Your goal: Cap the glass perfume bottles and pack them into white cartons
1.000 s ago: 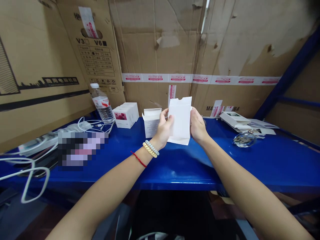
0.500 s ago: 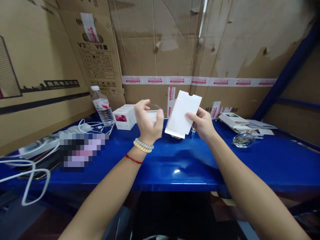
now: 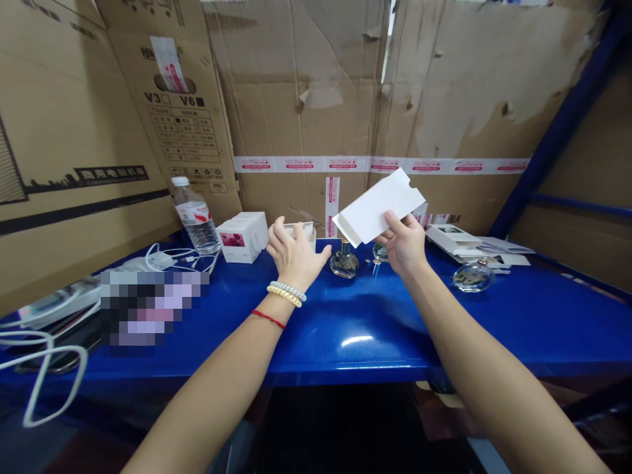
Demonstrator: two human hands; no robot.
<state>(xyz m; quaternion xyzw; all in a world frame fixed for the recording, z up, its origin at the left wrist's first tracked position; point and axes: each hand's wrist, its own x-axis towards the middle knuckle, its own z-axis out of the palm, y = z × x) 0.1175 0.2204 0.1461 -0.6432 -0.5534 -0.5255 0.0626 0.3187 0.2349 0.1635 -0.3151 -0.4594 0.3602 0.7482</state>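
My right hand (image 3: pixel 405 242) holds a flat white cardboard sleeve (image 3: pixel 378 206) up above the blue shelf (image 3: pixel 355 322), tilted to the right. My left hand (image 3: pixel 293 253) reaches forward with its fingers curled over a small open white box (image 3: pixel 304 230), which it mostly hides. A small glass bottle (image 3: pixel 343 263) stands on the shelf between my hands. Another small glass piece (image 3: pixel 379 252) lies just left of my right hand.
Pink-and-white boxes (image 3: pixel 241 236) and a water bottle (image 3: pixel 195 217) stand at the back left, with white cables (image 3: pixel 44 355) and a power strip further left. A glass bottle (image 3: pixel 473 276) and flat white packaging (image 3: pixel 457 238) lie at the right. Cardboard sheets wall the back.
My left hand let go of the sleeve and moved left to the open box. My right hand lifted the sleeve and tilted it right, uncovering the small glass bottle.
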